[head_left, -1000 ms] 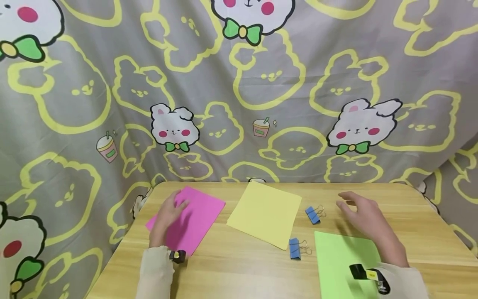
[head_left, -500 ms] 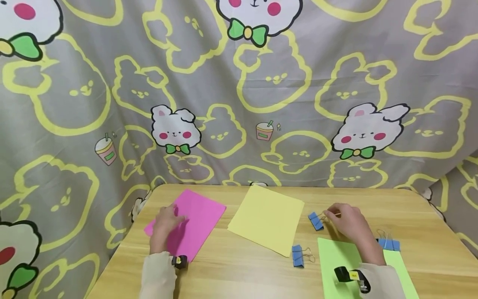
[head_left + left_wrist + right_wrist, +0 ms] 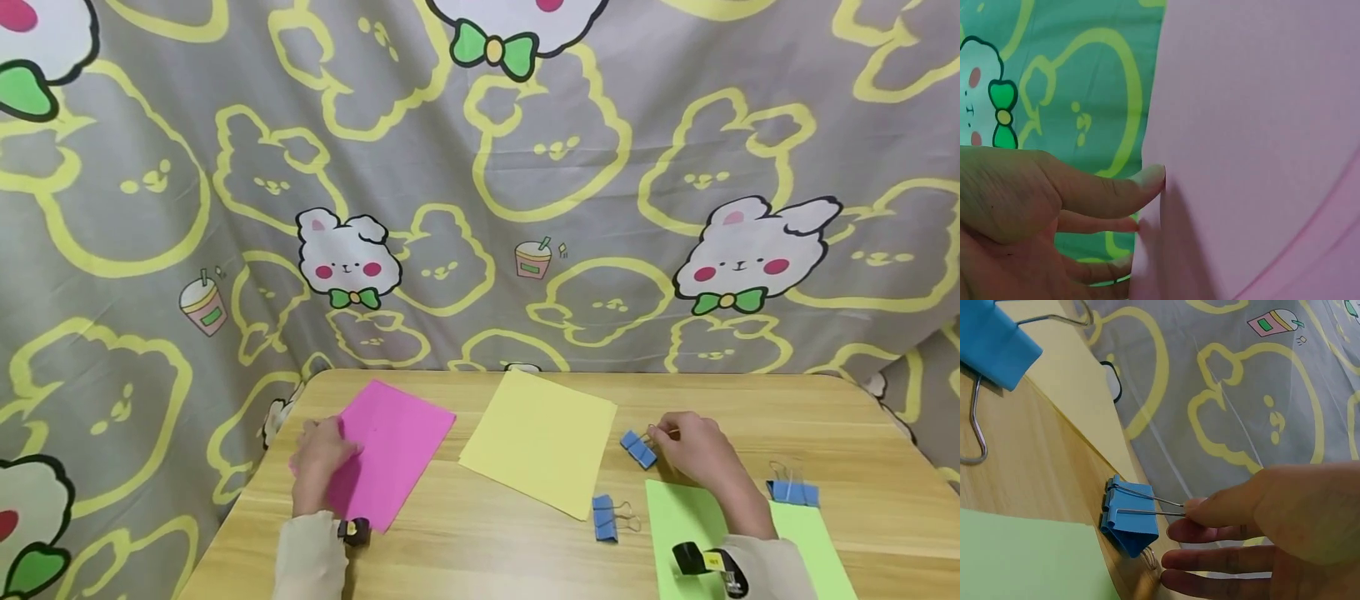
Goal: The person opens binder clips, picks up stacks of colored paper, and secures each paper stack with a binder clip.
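Observation:
My left hand is at the left edge of the pink paper. In the left wrist view its thumb lies over the paper's edge, while the other fingertips meet the edge from behind, pinching it. To the right, my right hand pinches a wire handle of a blue binder clip between thumb and forefinger. The right wrist view shows that clip tilted, its other fingers loosely extended below. Yellow paper lies between the hands. Green paper is partly hidden beneath the right forearm.
A second blue binder clip lies between the yellow and green papers. Another blue binder clip sits at the green paper's far right edge. A patterned curtain hangs behind the wooden table.
My right hand has moved left from above the green paper to the binder clip and taken its handle. My left hand has shifted slightly down and left to the pink paper's edge.

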Demonstrator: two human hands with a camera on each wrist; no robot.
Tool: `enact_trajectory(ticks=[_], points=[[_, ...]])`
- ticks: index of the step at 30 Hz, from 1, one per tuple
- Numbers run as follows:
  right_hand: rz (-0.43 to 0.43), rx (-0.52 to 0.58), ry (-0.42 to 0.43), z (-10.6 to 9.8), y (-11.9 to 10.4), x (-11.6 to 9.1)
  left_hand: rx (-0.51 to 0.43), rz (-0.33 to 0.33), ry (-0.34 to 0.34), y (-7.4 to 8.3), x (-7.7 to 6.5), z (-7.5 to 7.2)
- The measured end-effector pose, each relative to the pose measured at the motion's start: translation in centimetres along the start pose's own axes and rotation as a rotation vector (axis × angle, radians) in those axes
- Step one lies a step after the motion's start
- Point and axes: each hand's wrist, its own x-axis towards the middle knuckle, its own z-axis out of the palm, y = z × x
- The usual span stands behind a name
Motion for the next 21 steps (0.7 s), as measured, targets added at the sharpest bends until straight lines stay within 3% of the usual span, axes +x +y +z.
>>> enact_trajectory(ticks=[12,21], points=[[0.035,0.105,-0.011,0.0,1.0,-0.6,-0.072,-0.034,-0.016,-0.5,-0.1,0.6],[0.063,0.132,0.007,-0.2,2.2,-0.6,-0.043,-0.033,-0.016,-0.6,0.1,0.7]])
